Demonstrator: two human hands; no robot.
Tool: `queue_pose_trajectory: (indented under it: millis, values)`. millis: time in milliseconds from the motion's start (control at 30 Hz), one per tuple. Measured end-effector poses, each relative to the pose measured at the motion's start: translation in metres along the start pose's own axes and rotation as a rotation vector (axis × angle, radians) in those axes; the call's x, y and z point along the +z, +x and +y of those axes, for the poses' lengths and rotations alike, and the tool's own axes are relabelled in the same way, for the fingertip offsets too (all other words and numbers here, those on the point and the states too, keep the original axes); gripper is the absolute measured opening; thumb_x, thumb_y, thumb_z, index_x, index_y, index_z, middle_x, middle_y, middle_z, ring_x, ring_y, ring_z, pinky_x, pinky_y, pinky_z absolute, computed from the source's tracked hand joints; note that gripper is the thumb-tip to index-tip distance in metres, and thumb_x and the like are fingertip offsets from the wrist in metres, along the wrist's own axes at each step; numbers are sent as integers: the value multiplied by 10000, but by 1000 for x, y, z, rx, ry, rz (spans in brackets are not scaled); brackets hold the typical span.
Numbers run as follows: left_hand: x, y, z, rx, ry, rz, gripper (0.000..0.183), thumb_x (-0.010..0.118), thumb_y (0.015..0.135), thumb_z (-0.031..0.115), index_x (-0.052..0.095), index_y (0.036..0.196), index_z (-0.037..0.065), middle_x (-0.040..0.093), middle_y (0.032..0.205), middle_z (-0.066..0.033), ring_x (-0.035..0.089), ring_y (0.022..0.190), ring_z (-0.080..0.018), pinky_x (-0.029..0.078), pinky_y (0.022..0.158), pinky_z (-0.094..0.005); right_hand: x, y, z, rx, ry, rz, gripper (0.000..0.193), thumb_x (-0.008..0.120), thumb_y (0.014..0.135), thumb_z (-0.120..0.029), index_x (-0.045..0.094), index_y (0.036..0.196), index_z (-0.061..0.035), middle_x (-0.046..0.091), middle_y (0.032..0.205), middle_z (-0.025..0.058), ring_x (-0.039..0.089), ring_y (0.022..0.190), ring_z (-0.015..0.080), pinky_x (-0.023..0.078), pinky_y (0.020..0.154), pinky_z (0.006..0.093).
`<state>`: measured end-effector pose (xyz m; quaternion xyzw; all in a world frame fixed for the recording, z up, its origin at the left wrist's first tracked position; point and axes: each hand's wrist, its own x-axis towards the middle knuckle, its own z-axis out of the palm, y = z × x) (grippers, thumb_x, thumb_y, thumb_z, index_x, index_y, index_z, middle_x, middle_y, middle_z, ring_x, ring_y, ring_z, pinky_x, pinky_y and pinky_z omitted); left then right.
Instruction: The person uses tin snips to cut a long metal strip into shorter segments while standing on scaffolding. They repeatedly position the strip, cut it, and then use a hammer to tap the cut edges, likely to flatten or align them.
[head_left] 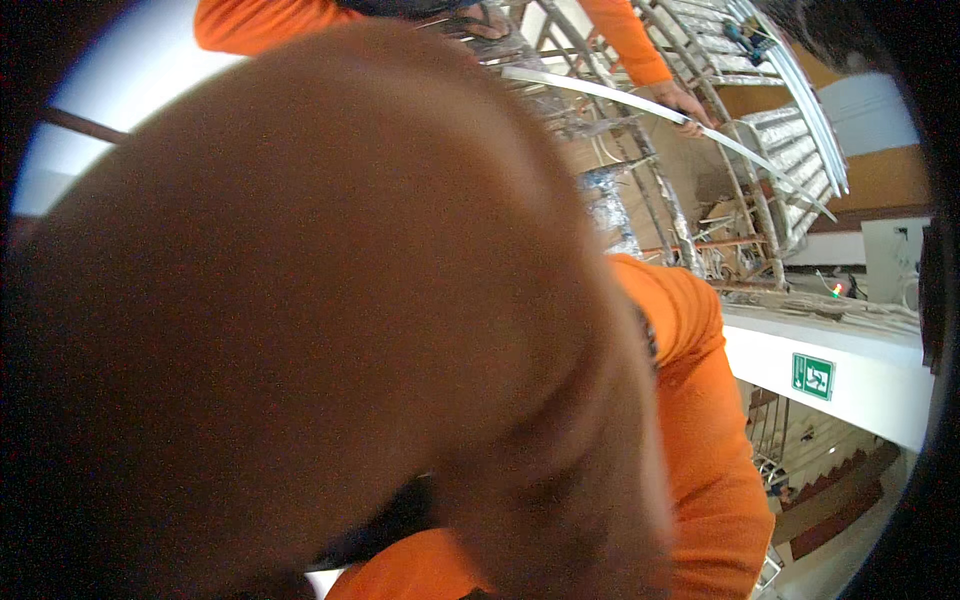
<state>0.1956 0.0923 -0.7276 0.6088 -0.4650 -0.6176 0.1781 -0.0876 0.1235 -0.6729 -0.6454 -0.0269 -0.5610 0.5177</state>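
A large blurred hand, which I take for my right hand [350,260], covers the left and middle of the head view. It is so close that its fingers cannot be made out, nor whether it holds anything. Beside it on the right is an orange sleeve [710,460], with a small dark patch showing at the hand's edge. My left hand cannot be picked out. Beyond, at the top, another person in orange sleeves has a hand [682,108] on a long white strip [625,97], which slants across the scaffold.
Stained metal scaffolding [660,190] with plank platforms stands behind. Several long pale metal profiles [815,120] lie at the upper right, near a power tool [745,42]. A white beam [850,370] carries a green exit sign [813,376]. Railings show below it.
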Motion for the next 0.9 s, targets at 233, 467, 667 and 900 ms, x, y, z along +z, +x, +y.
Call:
queue_pose_trajectory:
  millis: [233,467,667,900]
  values:
    - [14,-11,-17,140,302,-13,489,587,987,205,427,1395,-13,568,1139,-100,566,1041,-190,471,924,-333,-48,-26,33,395,-258,106,86,726,936,-71,719,983,2,703,833,32,667,729,90,527,651,235]
    - [81,59,-49,100,873,-293,692,817,841,253,476,1396,18,664,1199,-209,662,1091,-322,534,905,-417,-80,-65,31,367,-407,293,187,606,1032,-186,669,1043,-11,642,778,27,632,683,98,526,617,252]
    - [109,154,-161,391,1037,-456,715,838,728,331,547,1291,2,663,1134,-286,645,1045,-469,504,922,-515,-70,-69,21,484,-449,218,198,630,1024,-224,641,977,-32,632,766,25,616,661,89,515,593,246]
    - [138,181,-190,356,1198,-553,779,825,762,326,485,1407,54,632,1258,-273,609,1160,-446,488,994,-466,-73,-84,10,578,-561,124,228,668,1003,-255,658,1025,-29,657,790,25,637,677,92,527,590,233]
